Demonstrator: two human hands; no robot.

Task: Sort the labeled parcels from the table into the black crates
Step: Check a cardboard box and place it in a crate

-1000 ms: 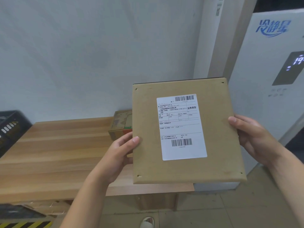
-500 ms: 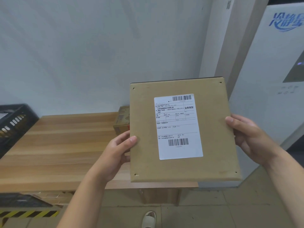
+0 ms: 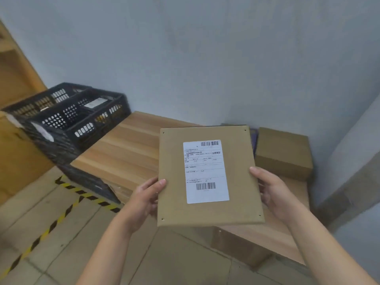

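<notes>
Grey wall [image 3: 205,58] fills the space above and beyond both sets of fingers. Tiled floor [image 3: 61,243] lies below and to the left of the left fingers. Wooden table [image 3: 127,153] runs behind the fingers and passes under the gap between them. Two black crates [image 3: 82,120] stand side by side at the table's far left end, well apart from the left fingers; a white sheet [image 3: 95,102] lies in the nearer one.

Flat parcel [image 3: 174,202] is held in the air between the two hands, above the table's near edge, with its front face to the camera and slightly tilted. Brown cardboard box [image 3: 283,153] sits on the table just beyond the right fingers, not touching them.

Left hand [image 3: 144,198] pinches the parcel's left edge, with its thumb [image 3: 160,183] flat on the front face; the other fingers are behind it, and I cannot tell their spread. Right hand [image 3: 273,194] pinches the right edge the same way, with its thumb [image 3: 257,171] on the front and the fingers hidden behind.

White shipping label [image 3: 206,171] with two barcodes sits mid-face, between the two thumbs, touched by neither. Yellow-black floor tape [image 3: 86,195] runs left of the left fingers, by the table foot.
</notes>
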